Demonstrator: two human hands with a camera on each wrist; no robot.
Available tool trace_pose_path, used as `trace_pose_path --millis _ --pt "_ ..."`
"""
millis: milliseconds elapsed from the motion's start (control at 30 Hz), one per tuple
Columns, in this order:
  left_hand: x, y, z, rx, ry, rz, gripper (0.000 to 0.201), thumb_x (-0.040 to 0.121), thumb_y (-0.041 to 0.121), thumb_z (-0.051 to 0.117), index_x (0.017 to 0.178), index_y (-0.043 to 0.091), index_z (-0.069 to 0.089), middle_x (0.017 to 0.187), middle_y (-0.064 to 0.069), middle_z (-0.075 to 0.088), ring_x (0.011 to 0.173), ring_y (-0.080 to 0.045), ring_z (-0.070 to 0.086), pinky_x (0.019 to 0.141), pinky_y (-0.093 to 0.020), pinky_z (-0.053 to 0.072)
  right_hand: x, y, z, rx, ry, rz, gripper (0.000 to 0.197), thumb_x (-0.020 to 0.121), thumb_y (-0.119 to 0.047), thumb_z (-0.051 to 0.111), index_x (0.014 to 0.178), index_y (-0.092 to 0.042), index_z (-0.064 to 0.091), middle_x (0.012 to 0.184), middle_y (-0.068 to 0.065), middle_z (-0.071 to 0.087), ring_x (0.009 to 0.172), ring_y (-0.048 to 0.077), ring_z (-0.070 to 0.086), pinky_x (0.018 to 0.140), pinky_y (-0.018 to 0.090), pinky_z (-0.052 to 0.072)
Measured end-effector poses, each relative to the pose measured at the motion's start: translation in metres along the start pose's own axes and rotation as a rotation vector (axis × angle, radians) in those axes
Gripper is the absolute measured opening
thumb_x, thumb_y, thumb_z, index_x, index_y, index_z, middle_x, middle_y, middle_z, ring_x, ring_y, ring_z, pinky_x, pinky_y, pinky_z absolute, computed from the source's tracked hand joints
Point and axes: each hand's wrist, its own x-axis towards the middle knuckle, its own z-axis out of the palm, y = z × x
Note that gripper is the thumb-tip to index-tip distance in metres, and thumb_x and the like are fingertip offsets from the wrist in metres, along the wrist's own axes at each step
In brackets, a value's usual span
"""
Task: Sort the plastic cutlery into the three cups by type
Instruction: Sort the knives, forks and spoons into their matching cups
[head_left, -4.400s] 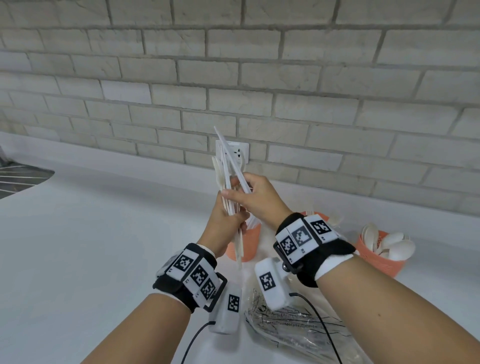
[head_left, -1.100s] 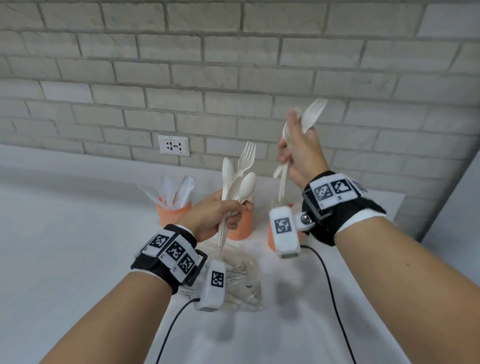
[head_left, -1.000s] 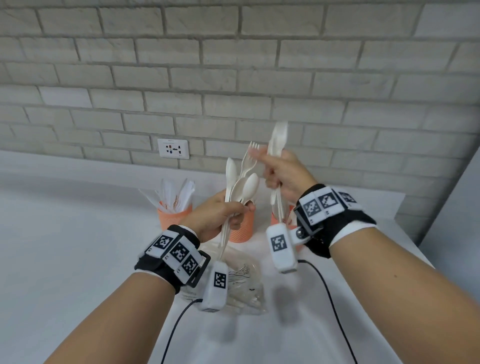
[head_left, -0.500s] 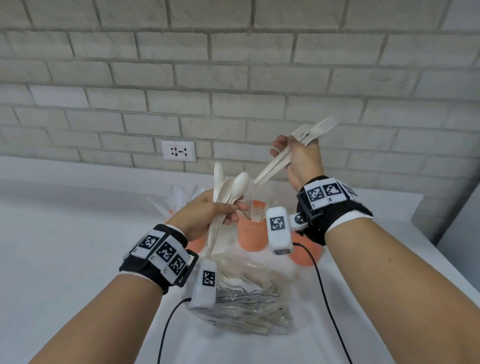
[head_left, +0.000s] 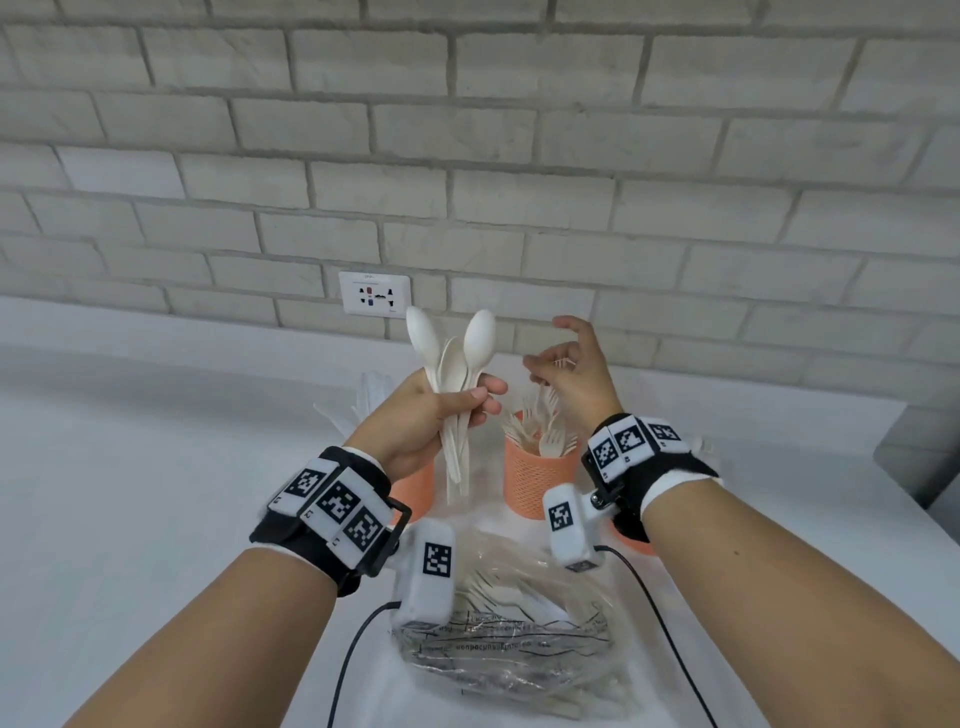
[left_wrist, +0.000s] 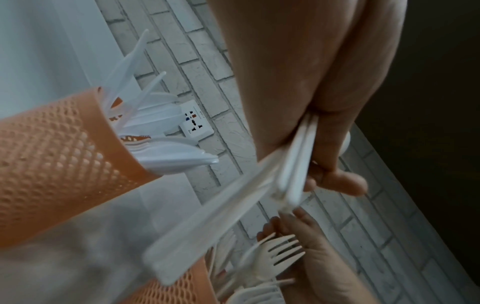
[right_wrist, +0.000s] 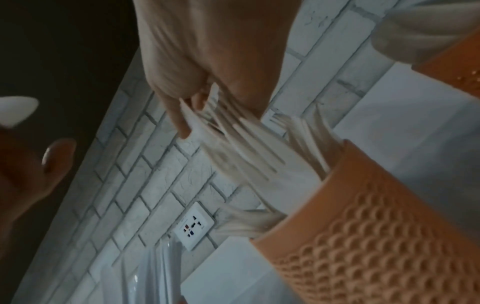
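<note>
My left hand (head_left: 485, 402) grips a bunch of white plastic spoons (head_left: 457, 358) by their handles (left_wrist: 285, 179), bowls up. Just right of it, my right hand (head_left: 545, 345) hovers over the middle orange cup (head_left: 540, 483) with its fingers spread and holds nothing. That cup is full of forks (head_left: 543, 431). In the right wrist view, blurred forks (right_wrist: 246, 154) slide from the fingers (right_wrist: 179, 115) into this cup (right_wrist: 376, 226). The left cup (left_wrist: 52, 160) holds knives and is partly hidden behind my left hand. My right wrist hides most of the right cup (head_left: 631, 540).
A crumpled clear plastic bag (head_left: 509, 639) with more cutlery lies on the white counter in front of the cups. A wall socket (head_left: 375, 301) sits in the brick wall behind. Camera cables trail from both wrists across the counter.
My right hand came down from shoulder height over the middle cup and let go of the forks it held. The left hand keeps the spoons, now without the fork among them.
</note>
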Motion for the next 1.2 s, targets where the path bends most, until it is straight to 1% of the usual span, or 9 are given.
trace_pose_path --millis 67,233,367,500,633,733,867,1033,1200 --pt "0.001 -0.001 -0.001 -0.025 -0.016 -0.006 0.025 0.087 -0.011 0.047 0.091 0.008 0.063 0.078 0.003 0.071 0.071 -0.006 0.067 0.072 -0.019 0.051 0.002 0.006 0.000 -0.143 -0.039 -0.023 0.021 0.089 -0.001 0.048 0.101 -0.017 0.053 0.070 0.002 0.053 0.061 0.015 0.056 0.065 0.026 0.047" --pt "0.002 -0.002 0.003 -0.008 -0.016 0.014 0.029 0.089 -0.008 0.046 0.102 0.015 0.057 0.079 0.006 0.072 0.071 -0.004 0.067 0.072 -0.018 0.050 0.000 0.013 -0.004 -0.563 -0.234 -0.008 0.030 0.090 0.003 0.035 0.096 -0.005 0.064 0.080 0.005 0.059 0.080 0.016 0.054 0.063 0.016 0.040" --pt "0.000 -0.004 0.009 0.105 0.018 0.080 0.020 0.092 -0.004 0.047 0.106 0.007 0.054 0.075 0.005 0.069 0.061 -0.005 0.059 0.065 -0.020 0.046 -0.005 -0.013 -0.002 -0.349 -0.063 -0.183 0.023 0.092 0.000 0.042 0.101 -0.005 0.062 0.090 0.001 0.059 0.083 0.013 0.054 0.072 0.013 0.040" --pt "-0.004 -0.001 0.015 0.194 0.013 0.101 0.035 0.091 -0.006 0.048 0.123 0.007 0.044 0.077 0.002 0.068 0.058 -0.007 0.054 0.062 -0.021 0.043 -0.022 -0.061 0.003 -0.050 -0.212 -0.296 0.017 0.094 -0.010 0.050 0.105 -0.006 0.063 0.093 -0.007 0.061 0.082 0.001 0.055 0.074 0.012 0.044" --pt "-0.009 0.001 0.020 0.326 0.017 0.111 0.052 0.090 -0.005 0.052 0.136 0.013 0.035 0.084 -0.004 0.065 0.058 -0.008 0.052 0.062 -0.026 0.042 -0.030 -0.078 0.004 -0.329 -0.375 -0.401 0.013 0.087 -0.013 0.061 0.098 -0.016 0.069 0.087 -0.010 0.058 0.082 -0.007 0.053 0.071 0.007 0.039" --pt "-0.013 0.003 0.021 0.332 0.005 0.094 0.056 0.089 -0.007 0.052 0.136 0.017 0.034 0.087 -0.007 0.063 0.058 -0.010 0.052 0.064 -0.030 0.041 -0.032 -0.082 -0.001 -0.478 -0.509 -0.287 0.015 0.089 -0.017 0.059 0.098 -0.012 0.070 0.077 -0.017 0.060 0.072 -0.011 0.053 0.071 0.006 0.038" --pt "-0.018 0.005 0.026 0.424 -0.065 0.074 0.058 0.088 -0.007 0.053 0.136 0.020 0.032 0.093 -0.009 0.066 0.057 -0.009 0.053 0.062 -0.028 0.042 -0.034 -0.088 -0.010 -0.536 -0.608 -0.131 0.018 0.086 -0.012 0.058 0.093 0.000 0.070 0.086 0.016 0.071 0.075 0.006 0.059 0.073 0.017 0.044" --pt "-0.016 0.006 0.035 0.450 -0.127 0.038 0.058 0.088 -0.005 0.055 0.133 0.023 0.034 0.099 -0.015 0.067 0.063 -0.013 0.055 0.063 -0.027 0.044 -0.030 -0.091 -0.016 -0.677 -0.465 -0.204 0.014 0.085 -0.004 0.058 0.092 -0.002 0.070 0.084 0.009 0.068 0.076 0.015 0.061 0.075 0.029 0.050" --pt "-0.011 0.006 0.027 0.452 -0.058 -0.020 0.028 0.090 -0.003 0.052 0.118 -0.001 0.049 0.075 0.001 0.067 0.048 -0.003 0.047 0.051 -0.013 0.040 -0.013 -0.101 -0.042 -0.351 0.092 -0.330 0.015 0.096 -0.006 0.041 0.100 -0.009 0.056 0.083 0.005 0.058 0.049 -0.001 0.056 0.046 0.008 0.040"
